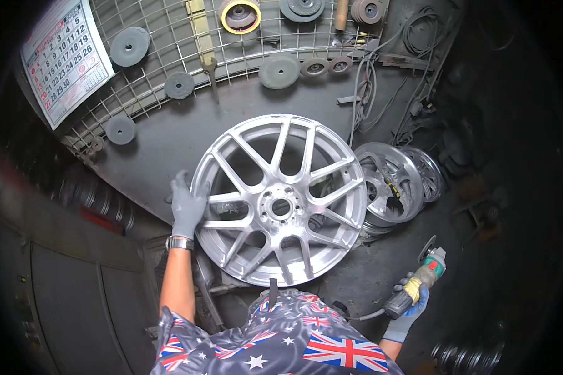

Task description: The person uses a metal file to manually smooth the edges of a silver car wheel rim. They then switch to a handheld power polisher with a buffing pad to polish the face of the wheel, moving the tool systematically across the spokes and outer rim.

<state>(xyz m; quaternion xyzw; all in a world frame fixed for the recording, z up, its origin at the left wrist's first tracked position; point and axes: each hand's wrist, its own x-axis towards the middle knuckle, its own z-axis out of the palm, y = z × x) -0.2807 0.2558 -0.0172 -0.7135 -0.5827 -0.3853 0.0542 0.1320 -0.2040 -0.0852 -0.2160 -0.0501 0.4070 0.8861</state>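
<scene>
A large silver alloy wheel (280,181) with a multi-spoke face leans in front of me, its face turned toward me. My left hand (187,206), in a grey glove with a watch at the wrist, grips the left edge of this wheel. To the lower right, my right hand (420,307), also gloved, is closed around an angle grinder (428,271). The grinder has a grey body, a green head with a red spot, and yellow wrapping. Its disc (426,246) points up, apart from the wheel. A cord (372,315) runs from its rear end toward my body.
More silver wheels (388,181) are stacked behind at the right. Grinding discs (279,71) hang on a wire mesh (162,44), beside a calendar (65,59). Cables (369,87) dangle at the back right. Another wheel (466,357) lies at the lower right.
</scene>
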